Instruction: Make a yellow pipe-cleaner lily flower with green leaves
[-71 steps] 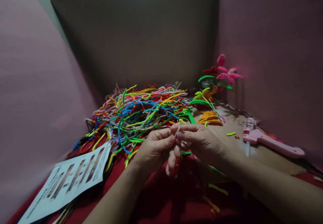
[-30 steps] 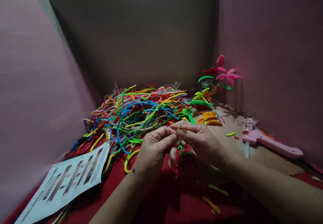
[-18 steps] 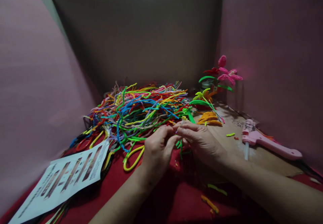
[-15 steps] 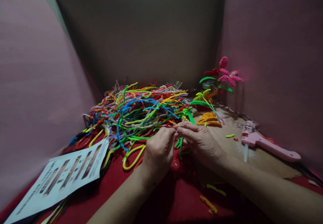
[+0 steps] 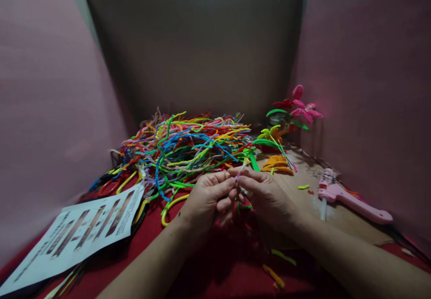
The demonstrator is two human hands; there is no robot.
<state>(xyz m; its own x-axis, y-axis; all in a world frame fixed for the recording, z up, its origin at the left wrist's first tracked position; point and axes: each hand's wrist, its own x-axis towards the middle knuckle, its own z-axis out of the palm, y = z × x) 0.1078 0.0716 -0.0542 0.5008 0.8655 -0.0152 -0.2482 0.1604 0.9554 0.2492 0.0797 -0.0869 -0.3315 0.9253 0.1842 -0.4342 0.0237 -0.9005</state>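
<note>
Between my two hands is a small bunch of flower stamens [image 5: 245, 163], pale at the stalks and yellow at the tips. A bit of purple pipe cleaner [image 5: 238, 176] shows at its base. My left hand [image 5: 210, 195] is closed, thumb and fingers pinching at the purple part. Beside it, my right hand [image 5: 267, 195] is closed too, its thumb and forefinger on the same base. Most of what lies between the fingertips is hidden. Just beyond the hands, a large heap of coloured pipe cleaners [image 5: 195, 144] spreads over the red cloth [image 5: 232, 263].
To the right, a pink glue gun [image 5: 357, 204] rests on a brown board [image 5: 299, 218]. Orange petals [image 5: 278, 164] and pipe-cleaner flowers [image 5: 307, 110] are behind it. At left lie a printed sheet [image 5: 77, 236] and yellow-handled scissors [image 5: 170, 209]. Pipe-cleaner scraps [image 5: 283, 257] lie in front.
My left hand has rolled from a fist with its back up to a thumb-and-finger pinch. The stamens and the purple piece now show more clearly. The view has shifted slightly.
</note>
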